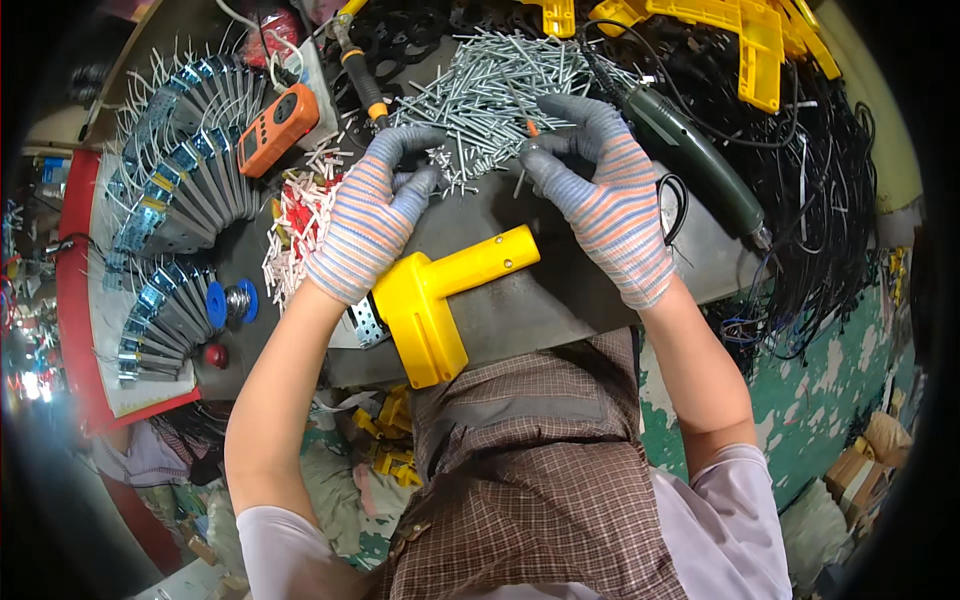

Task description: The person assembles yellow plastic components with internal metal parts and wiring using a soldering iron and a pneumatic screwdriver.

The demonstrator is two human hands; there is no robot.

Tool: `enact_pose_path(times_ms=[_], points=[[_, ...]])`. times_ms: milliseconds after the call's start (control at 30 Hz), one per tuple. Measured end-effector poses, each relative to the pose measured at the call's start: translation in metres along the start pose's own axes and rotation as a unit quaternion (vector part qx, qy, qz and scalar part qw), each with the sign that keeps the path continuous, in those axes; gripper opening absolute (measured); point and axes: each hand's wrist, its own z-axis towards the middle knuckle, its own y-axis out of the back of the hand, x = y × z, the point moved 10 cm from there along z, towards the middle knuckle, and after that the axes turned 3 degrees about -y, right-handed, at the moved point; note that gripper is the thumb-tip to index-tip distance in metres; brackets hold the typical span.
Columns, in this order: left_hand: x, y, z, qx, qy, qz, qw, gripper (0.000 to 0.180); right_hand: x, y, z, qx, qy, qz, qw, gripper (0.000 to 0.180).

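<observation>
Both hands wear striped knit gloves with grey fingertips. My left hand [375, 210] rests on the grey worktable [560, 300], its fingers at the near edge of a big pile of silver screws [500, 85]. My right hand [600, 190] pinches a screw between thumb and fingers at that pile's edge. A yellow plastic handle-shaped housing [440, 295] lies on the table just below both hands, its lower end past the table's front edge.
A green electric screwdriver [690, 160] with black cable lies right of my right hand. White and red plastic plugs [300, 220], an orange meter [275, 130], fanned grey metal parts [190, 150], yellow plastic parts [750, 35] and tangled black cables [820, 200] surround the table.
</observation>
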Motion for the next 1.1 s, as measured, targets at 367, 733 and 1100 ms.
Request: enact_pose_path(times_ms=[367,733,1100], points=[[-0.002,0.006,-0.024,-0.022,0.011,-0.066,0.998,0.031,-0.005,-0.010,-0.007,0.022,0.042,-0.052,0.998,0.043],[-0.008,0.008,-0.031,-0.046,0.019,-0.136,0.989,0.030,-0.008,-0.011,-0.004,0.034,0.006,-0.043,0.998,0.028],[-0.056,-0.043,-0.052,0.033,0.044,-0.194,0.979,0.026,0.021,-0.016,-0.043,0.103,-0.050,0.164,0.980,0.020]])
